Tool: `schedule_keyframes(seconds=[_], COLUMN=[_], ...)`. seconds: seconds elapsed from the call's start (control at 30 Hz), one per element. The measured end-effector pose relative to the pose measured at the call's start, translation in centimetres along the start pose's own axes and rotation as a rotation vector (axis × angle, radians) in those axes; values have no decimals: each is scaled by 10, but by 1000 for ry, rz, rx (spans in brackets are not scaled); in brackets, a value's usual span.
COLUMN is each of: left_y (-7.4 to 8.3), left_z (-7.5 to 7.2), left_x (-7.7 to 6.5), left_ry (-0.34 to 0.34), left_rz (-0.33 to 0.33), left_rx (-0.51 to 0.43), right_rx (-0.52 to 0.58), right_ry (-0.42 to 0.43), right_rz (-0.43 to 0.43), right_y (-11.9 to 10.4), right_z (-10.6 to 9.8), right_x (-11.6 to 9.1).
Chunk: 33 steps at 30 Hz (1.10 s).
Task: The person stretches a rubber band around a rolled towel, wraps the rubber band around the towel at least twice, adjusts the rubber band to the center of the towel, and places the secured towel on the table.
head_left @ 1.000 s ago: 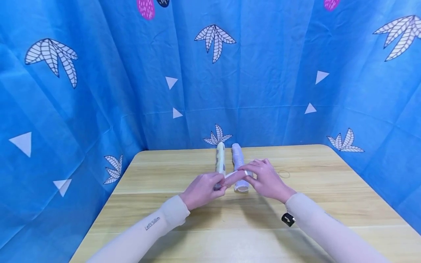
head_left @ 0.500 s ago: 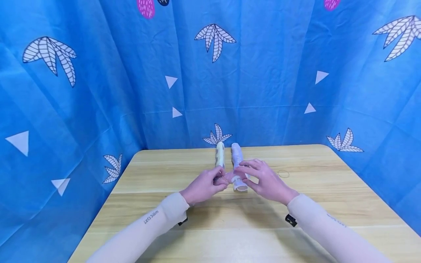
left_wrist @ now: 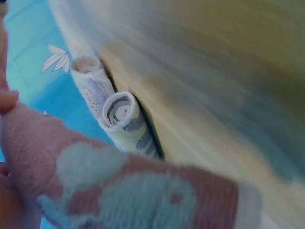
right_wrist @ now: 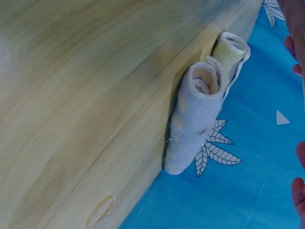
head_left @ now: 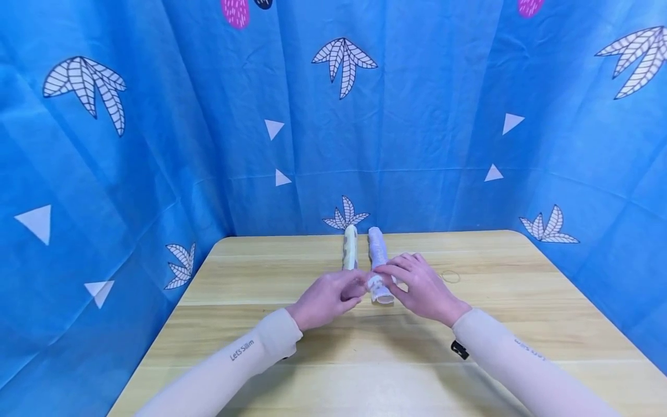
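A rolled reddish-brown towel (left_wrist: 33, 138) with pale blue-green shapes and a whitish edge is held up between both hands. My left hand (head_left: 325, 299) grips its left part, the fingers bent around it. My right hand (head_left: 424, 292) holds the other part between fingertips and thumb. In the head view the hands hide most of this roll. Behind it, a pale green rolled towel (head_left: 350, 248) and a lavender rolled towel (head_left: 377, 248) lie side by side on the table. The right wrist view shows only the right hand's fingertips (right_wrist: 299, 191) along its edge.
A thin yellowish rubber band (head_left: 450, 277) lies on the wooden table (head_left: 495, 324), right of the lavender roll. Blue curtain (head_left: 432, 116) with leaf and triangle prints surrounds the table's back and sides.
The held roll has turned between my hands; its pinkish side showed earlier, and a whitish patch shows now. My left fingers have closed over its left end. The two rolls behind stay put.
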State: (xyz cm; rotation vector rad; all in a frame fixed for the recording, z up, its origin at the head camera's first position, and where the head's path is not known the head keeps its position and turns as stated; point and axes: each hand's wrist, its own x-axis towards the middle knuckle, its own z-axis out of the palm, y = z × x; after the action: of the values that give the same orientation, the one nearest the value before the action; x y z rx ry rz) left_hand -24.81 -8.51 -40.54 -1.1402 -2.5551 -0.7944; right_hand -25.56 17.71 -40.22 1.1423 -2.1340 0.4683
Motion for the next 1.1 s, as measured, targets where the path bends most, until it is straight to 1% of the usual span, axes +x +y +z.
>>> schedule_keyframes(seconds=[0.07, 0.13, 0.3, 0.43, 0.6, 0.7, 0.8, 0.9, 0.97, 1.03, 1.1], left_y=[1, 2, 5, 7, 9, 9, 8, 8, 8, 8, 6], left_z=[1, 1, 1, 0, -1, 0, -1, -3, -5, -8, -11], left_x=[0, 0, 2, 4, 3, 2, 0, -1, 0, 2, 3], left_ry=[34, 46, 9, -9, -25, -28, -20, -28, -50, -80, -115], left_rz=[48, 63, 55, 68, 76, 88, 88, 32, -33, -109, -175], left_rx=[72, 100, 145, 148, 160, 188, 196, 132, 33, -119, -292], right_rx=[-1, -9, -26, -8, 8, 51, 150, 254, 286, 266, 213], right_ry=[4, 3, -24, -52, -72, -86, -121, -158, -171, -160, -135], right_rz=[9, 17, 40, 66, 78, 114, 201, 287, 314, 283, 222], right_y=[-1, -1, 0, 1, 2, 1, 1, 2, 1, 1, 1], right_z=[0, -1, -2, -2, -2, -4, -8, -10, -12, -14, -15], right_x=[1, 2, 0, -1, 0, -1, -1, -2, -3, -4, -5])
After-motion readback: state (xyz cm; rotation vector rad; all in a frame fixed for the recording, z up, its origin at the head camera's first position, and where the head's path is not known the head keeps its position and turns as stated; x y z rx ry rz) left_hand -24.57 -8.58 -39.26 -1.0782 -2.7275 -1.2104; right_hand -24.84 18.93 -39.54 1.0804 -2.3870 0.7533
